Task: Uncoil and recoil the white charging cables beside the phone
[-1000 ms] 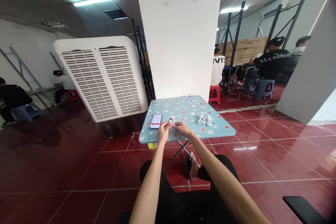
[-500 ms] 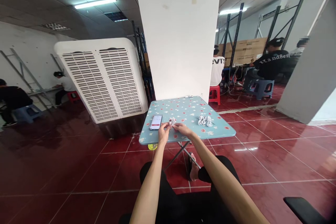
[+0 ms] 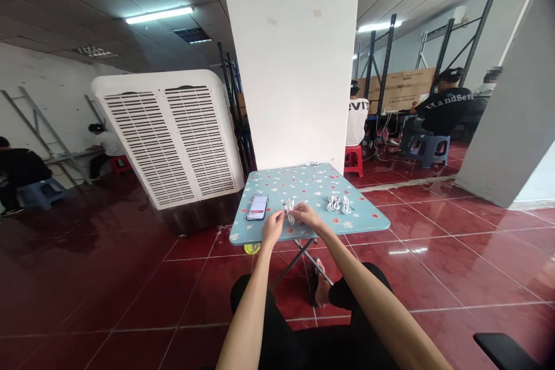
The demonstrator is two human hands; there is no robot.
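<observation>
Left hand (image 3: 274,227), right hand (image 3: 307,216): fingers are clamping one looped white cable (image 3: 291,217), now shifting toward the near edge of the blue floral tabletop (image 3: 299,182); handling seemingly continuing.

Head-worn view, facing forward, angled down; tabletop (image 3: 303,186) near

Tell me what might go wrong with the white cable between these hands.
The loops of the white cable might slip from the left hand or right hand and tangle. The left hand is close to the phone, so it could nudge it. Near the front edge of the table, a dropped cable could perhaps fall to the floor.
</observation>
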